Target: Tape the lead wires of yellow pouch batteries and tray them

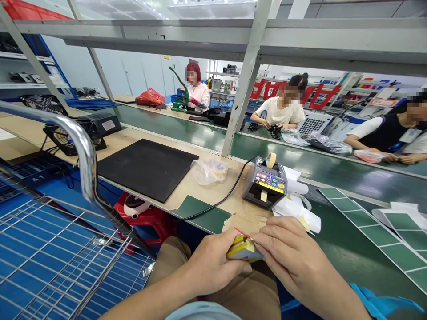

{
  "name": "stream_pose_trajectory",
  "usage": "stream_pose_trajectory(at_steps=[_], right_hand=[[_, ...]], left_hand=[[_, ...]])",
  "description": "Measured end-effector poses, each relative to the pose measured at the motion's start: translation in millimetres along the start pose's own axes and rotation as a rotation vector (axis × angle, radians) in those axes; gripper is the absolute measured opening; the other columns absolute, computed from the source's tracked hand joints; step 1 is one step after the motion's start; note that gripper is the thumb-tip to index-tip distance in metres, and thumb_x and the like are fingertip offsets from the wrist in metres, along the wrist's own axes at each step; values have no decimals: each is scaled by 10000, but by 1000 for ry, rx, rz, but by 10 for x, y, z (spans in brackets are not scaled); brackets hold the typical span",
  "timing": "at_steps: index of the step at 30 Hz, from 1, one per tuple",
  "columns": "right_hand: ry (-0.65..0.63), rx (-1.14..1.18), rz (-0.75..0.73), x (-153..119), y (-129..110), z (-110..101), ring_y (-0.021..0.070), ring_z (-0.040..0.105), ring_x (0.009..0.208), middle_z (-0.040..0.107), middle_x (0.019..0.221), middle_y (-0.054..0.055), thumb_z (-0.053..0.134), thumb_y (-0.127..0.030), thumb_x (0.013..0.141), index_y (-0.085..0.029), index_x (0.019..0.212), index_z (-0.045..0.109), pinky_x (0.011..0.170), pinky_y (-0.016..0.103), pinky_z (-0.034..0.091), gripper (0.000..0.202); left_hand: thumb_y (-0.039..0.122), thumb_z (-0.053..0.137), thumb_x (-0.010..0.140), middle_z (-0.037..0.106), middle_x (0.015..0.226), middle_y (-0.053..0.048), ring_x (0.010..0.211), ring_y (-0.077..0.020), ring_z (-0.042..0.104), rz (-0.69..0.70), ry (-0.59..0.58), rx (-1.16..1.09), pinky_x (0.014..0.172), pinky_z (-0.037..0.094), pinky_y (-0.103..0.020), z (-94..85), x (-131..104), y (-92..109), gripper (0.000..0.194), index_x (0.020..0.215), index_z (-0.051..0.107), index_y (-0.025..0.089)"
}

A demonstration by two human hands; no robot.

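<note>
Both hands, bottom centre: left hand (208, 266) and right hand (293, 255) pinch a small yellow battery pack (243, 250) over the lap. Tape dispenser (265, 182) sits above. Thin red wires may snag or tear under the closing fingers.

"A1" on blue tray (33, 178)
</note>
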State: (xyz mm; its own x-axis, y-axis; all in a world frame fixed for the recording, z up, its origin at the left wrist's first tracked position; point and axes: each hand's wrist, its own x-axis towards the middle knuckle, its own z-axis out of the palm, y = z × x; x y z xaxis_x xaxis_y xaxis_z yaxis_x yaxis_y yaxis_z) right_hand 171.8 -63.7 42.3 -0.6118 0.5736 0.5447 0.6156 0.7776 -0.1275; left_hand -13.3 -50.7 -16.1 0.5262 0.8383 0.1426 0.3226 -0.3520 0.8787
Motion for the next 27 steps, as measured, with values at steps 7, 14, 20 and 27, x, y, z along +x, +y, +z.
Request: stream_pose_trajectory(at_steps=[7,14,20,27], right_hand=[[-59,-314,-137,-51,-123,73,300,529,897,646,814,151,423,-74,883,-21,938,650,753,454,402,239],[-162,-445,-216,-127,-123,162,379,507,954,621,964,224,379,-55,849,46,1063,602,718,479,407,326],[-161,201,112,-17,40,35,209,565,876,641,921,81,408,-89,902,-149,1096,604,712,343,480,282],[-186,526,325,88,118,-51,136,574,807,653,837,8,544,-181,888,-234,969,660,700,254,462,152]], left_hand=[[163,724,692,582,811,63,708,-124,499,-84,-40,-93,660,365,-199,28,-35,-1,306,945,557,201],[207,724,691,583,791,59,680,-121,472,-161,-39,-204,626,370,-201,71,-45,-61,323,969,558,187],[209,701,700,605,840,26,732,-147,508,-141,-69,-127,669,384,-223,-56,-8,-42,295,966,578,173],[205,709,692,589,819,43,722,-132,499,-155,-88,-202,638,378,-203,-104,4,-14,315,967,559,182]])
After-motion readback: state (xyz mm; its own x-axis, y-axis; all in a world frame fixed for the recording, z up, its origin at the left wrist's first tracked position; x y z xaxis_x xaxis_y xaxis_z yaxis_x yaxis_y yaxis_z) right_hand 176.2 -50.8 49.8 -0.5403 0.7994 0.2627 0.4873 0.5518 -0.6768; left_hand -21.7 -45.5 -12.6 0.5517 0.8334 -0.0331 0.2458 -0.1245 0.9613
